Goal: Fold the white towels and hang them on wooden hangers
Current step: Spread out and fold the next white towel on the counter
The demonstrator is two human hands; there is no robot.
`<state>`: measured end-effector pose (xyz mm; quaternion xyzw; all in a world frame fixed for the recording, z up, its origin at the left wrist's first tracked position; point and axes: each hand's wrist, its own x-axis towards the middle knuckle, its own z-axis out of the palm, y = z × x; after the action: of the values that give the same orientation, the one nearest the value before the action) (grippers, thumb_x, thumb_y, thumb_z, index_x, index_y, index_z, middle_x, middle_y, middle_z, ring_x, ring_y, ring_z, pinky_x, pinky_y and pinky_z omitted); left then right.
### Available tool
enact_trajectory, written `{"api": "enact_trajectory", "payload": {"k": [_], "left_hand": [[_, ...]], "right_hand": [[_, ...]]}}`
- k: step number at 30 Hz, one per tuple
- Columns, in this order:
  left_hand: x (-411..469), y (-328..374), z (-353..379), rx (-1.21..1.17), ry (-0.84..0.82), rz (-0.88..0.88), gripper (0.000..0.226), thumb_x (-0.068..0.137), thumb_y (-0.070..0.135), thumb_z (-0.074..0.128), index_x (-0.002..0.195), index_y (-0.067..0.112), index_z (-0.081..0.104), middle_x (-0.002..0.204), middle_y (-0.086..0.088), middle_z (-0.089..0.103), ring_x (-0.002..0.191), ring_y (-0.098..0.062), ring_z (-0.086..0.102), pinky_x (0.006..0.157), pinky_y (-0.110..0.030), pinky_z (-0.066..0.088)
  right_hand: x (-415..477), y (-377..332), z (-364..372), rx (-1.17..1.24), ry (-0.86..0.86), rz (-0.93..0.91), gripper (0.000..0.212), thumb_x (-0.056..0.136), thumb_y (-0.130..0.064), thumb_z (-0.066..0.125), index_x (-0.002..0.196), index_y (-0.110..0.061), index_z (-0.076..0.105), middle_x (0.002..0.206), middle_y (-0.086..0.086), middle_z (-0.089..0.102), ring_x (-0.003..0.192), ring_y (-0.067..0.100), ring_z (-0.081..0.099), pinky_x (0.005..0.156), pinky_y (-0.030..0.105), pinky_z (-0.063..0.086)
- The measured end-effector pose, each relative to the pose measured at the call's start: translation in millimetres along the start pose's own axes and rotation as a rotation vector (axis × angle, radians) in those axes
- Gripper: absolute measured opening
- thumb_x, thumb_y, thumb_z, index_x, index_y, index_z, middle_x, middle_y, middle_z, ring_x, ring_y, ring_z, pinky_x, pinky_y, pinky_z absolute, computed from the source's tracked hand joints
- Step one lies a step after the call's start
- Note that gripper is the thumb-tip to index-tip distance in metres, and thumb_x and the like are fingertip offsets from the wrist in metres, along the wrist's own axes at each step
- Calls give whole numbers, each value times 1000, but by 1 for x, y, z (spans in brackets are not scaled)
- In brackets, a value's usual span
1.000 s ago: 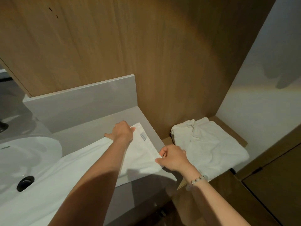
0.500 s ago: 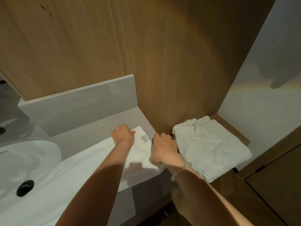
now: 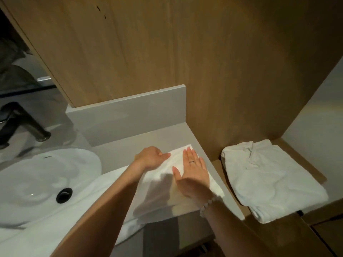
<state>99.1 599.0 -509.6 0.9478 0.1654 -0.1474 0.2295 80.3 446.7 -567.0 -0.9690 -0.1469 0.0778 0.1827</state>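
Note:
A long white towel [image 3: 163, 184] lies along the grey counter [image 3: 130, 145], its left part draped over the sink's rim. Its right end is folded over on itself. My right hand [image 3: 193, 173] lies flat on that folded end, fingers straight and pointing away from me. My left hand [image 3: 152, 157] sits at the towel's far edge just to the left, fingers curled at the cloth and thumb stretched along it. A second white towel [image 3: 269, 179], loosely folded, rests on the lower wooden shelf [image 3: 217, 166] to the right.
A white basin [image 3: 37, 182] with a black drain [image 3: 64, 195] fills the left, with a black faucet [image 3: 24, 123] behind it. A grey backsplash [image 3: 130, 115] and a wooden wall panel [image 3: 185, 62] close off the back. The counter ends at a drop to the shelf.
My right hand carried the towel's near corner up to the far edge, let it go and now presses flat on the fold. My left hand has stayed at the far edge.

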Motion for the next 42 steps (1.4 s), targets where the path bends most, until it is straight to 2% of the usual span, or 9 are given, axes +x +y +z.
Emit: {"api": "enact_trajectory", "payload": {"k": [7,11,16,20,25,27,31,39,42], "left_hand": [[-10,-60,-45,-54,-321,3,53,90,38,59,51,17,31,42,3,32,46,-15,26,48,-24,25],[-15,-84,-40,-61,-79,-23,52,90,38,60,50,17,33,34,10,34,41,-8,36,53,-22,34],[-23,-92,-13,172,223,-166,38,87,62,49,81,25,58,94,3,66,104,-21,57,94,-33,34],[-29,-95,-9,195,259,-200,50,90,62,41,100,18,64,110,0,66,112,-22,55,97,-35,34],[-29,-102,-17,-102,206,-143,47,89,47,54,53,19,42,58,4,54,80,-27,60,80,-32,48],[-29,-102,-17,-127,232,-115,42,89,46,56,56,22,45,59,7,53,80,-26,59,81,-32,46],[-28,-100,-16,56,386,-102,30,93,51,48,81,24,54,96,5,67,103,-20,58,91,-32,30],[-19,-101,3,123,504,-126,33,97,49,38,85,22,54,88,1,67,94,-22,59,79,-31,23],[-18,-97,6,166,498,-150,38,97,49,37,95,21,61,93,1,68,98,-22,58,79,-31,22]], "right_hand": [[5,25,-12,-115,-7,-46,79,88,-63,2,150,-17,-12,158,-1,-19,145,16,-16,115,31,-12],[6,34,-21,-178,-30,-60,72,96,-57,12,151,-17,-10,158,-1,-19,145,14,-18,116,32,-11],[4,36,-24,-214,-59,-67,71,96,-57,12,152,-17,-10,157,1,-20,145,15,-19,115,32,-12],[3,25,-29,-279,-76,13,69,98,-52,12,150,-13,-12,157,5,-20,144,19,-21,115,41,-13],[-12,-39,-4,-136,-43,-68,64,100,-41,16,151,-9,-5,159,8,-11,146,21,-14,116,41,-10],[-17,-53,11,-124,-52,-116,71,93,-56,-4,152,-15,-7,159,5,-14,146,21,-16,113,39,-15],[-11,-46,15,-132,-40,-93,132,36,-67,-53,151,-19,-10,158,3,-18,145,21,-19,108,39,-21],[-3,-35,5,-111,-24,22,113,53,-75,-20,151,-19,-11,158,3,-19,145,22,-19,115,42,-14],[0,-32,4,-129,-68,36,95,78,-79,4,151,-19,-9,158,4,-17,146,24,-16,117,42,-8]]}}
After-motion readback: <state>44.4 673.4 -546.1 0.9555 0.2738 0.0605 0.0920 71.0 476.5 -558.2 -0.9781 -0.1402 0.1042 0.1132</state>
